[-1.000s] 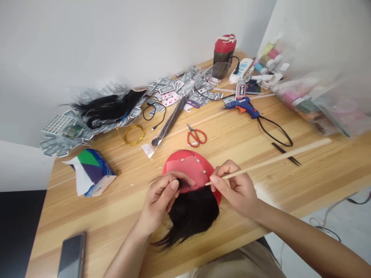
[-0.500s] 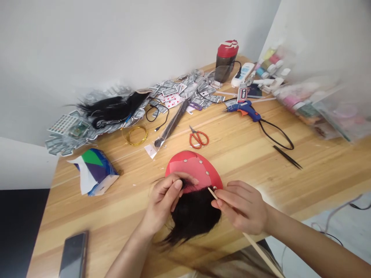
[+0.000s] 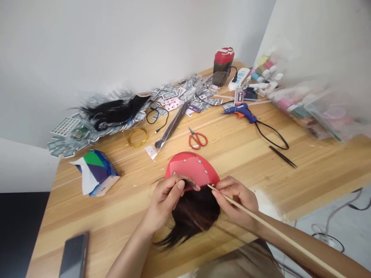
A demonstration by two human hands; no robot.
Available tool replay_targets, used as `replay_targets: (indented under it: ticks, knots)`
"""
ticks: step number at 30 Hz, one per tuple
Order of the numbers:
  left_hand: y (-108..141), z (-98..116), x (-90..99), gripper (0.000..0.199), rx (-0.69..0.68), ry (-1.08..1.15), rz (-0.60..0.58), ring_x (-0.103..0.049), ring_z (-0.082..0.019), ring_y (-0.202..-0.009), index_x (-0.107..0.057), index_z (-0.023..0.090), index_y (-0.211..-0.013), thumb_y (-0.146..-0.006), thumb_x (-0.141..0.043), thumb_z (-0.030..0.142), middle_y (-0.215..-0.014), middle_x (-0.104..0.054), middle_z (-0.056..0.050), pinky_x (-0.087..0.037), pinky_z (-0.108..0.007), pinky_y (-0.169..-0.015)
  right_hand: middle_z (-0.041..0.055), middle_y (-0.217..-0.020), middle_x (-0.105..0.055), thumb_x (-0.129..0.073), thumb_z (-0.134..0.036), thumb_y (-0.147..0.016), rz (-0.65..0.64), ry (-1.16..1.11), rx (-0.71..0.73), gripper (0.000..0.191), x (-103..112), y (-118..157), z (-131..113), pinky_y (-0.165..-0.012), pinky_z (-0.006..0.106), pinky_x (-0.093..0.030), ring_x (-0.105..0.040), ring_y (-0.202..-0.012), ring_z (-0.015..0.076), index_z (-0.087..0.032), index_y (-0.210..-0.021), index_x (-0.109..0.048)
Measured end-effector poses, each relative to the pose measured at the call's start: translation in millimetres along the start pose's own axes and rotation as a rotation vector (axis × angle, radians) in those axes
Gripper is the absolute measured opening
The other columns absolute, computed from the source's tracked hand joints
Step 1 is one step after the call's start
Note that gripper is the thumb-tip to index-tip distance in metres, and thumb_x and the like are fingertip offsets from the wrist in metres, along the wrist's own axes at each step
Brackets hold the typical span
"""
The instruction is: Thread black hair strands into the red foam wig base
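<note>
A red rounded form [image 3: 189,164] with several silvery pins lies in front of me, and black hair [image 3: 197,216] spreads from its lower edge toward me. Over its left side, my left hand [image 3: 166,200] pinches a small tuft of black hair [image 3: 187,184] between thumb and fingers. Closed around a long thin wooden stick [image 3: 255,216], my right hand [image 3: 239,199] sits at the form's right edge. The stick's tip touches or hovers close to the line where hair meets red; I cannot tell which. Beyond the form lie orange-handled scissors [image 3: 198,139].
Black tweezers [image 3: 282,156] and a blue glue gun [image 3: 242,112] lie to the right. At the left are a tissue pack [image 3: 97,172] and a phone [image 3: 74,255]. Along the wall lie scattered cards [image 3: 171,92], a black hair bundle [image 3: 116,110] and gold wire [image 3: 137,137]. Plastic bags [image 3: 313,112] stand far right.
The wooden stick has swung so that its shaft now passes over my right hand and forearm. My right hand has turned slightly; my left still pinches the tuft. The view has shifted a little.
</note>
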State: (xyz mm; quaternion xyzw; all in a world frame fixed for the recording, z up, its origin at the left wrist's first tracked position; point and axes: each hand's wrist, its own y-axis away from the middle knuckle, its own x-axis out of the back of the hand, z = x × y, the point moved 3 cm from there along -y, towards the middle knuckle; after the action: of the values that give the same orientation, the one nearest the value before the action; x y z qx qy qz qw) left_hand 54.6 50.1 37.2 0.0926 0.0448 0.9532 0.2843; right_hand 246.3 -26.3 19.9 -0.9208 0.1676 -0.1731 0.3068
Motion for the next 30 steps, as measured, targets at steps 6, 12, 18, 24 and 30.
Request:
replay_targets:
  ticks: [6,12,18,24,30]
  knots:
    - [0.4,-0.4,0.3,0.042,-0.001,-0.011,-0.003,-0.054,-0.012,-0.06,-0.078,0.022,-0.094,-0.101,-0.052,0.053,-0.085,-0.075,-0.005,-0.038,-0.022,-0.049,0.0002,-0.076,-0.069,-0.069,0.0,-0.081,-0.027,-0.033,0.086,0.031,-2.5,3.8,4.4,-0.057,0.03,-0.056,-0.067,-0.062,0.018,-0.028,-0.091,-0.062]
    - [0.6,1.6,-0.6,0.042,-0.005,-0.014,0.0,-0.062,-0.016,-0.074,-0.077,0.022,-0.094,-0.101,-0.052,0.055,-0.083,-0.073,-0.005,-0.048,-0.025,-0.067,0.0,-0.075,-0.069,-0.069,0.002,-0.079,-0.006,-0.055,0.071,0.031,-2.3,3.0,3.4,-0.057,0.029,-0.056,-0.066,-0.061,0.0174,-0.027,-0.088,-0.062]
    - [0.2,1.1,-1.0,0.046,-0.004,-0.004,-0.012,-0.055,-0.014,-0.063,-0.077,0.022,-0.095,-0.1,-0.051,0.059,-0.085,-0.073,-0.005,-0.037,-0.023,-0.051,-0.0005,-0.069,-0.068,-0.067,0.002,-0.079,0.019,-0.078,0.057,0.029,-3.6,-2.6,0.1,-0.054,0.028,-0.055,-0.067,-0.057,0.0173,-0.026,-0.085,-0.061]
    - [-0.5,2.5,-0.8,0.046,-0.006,0.015,0.0,-0.033,-0.007,-0.046,-0.075,0.02,-0.09,-0.099,-0.054,0.06,-0.073,-0.066,-0.001,-0.026,-0.023,-0.043,-0.0006,-0.071,-0.067,-0.067,-0.001,-0.081,0.048,-0.103,0.017,0.026,-5.6,3.8,2.9,-0.055,0.028,-0.055,-0.066,-0.059,0.0165,-0.026,-0.084,-0.059]
    - [-0.6,0.9,-1.6,0.054,0.01,0.043,0.046,-0.026,-0.008,-0.042,-0.069,0.018,-0.081,-0.096,-0.052,0.067,-0.051,-0.039,0.007,-0.024,-0.022,-0.042,0.0012,-0.077,-0.065,-0.062,-0.002,-0.088,0.041,-0.097,-0.124,0.024,-6.5,3.3,1.0,-0.057,0.027,-0.054,-0.067,-0.064,0.0162,-0.025,-0.091,-0.055]
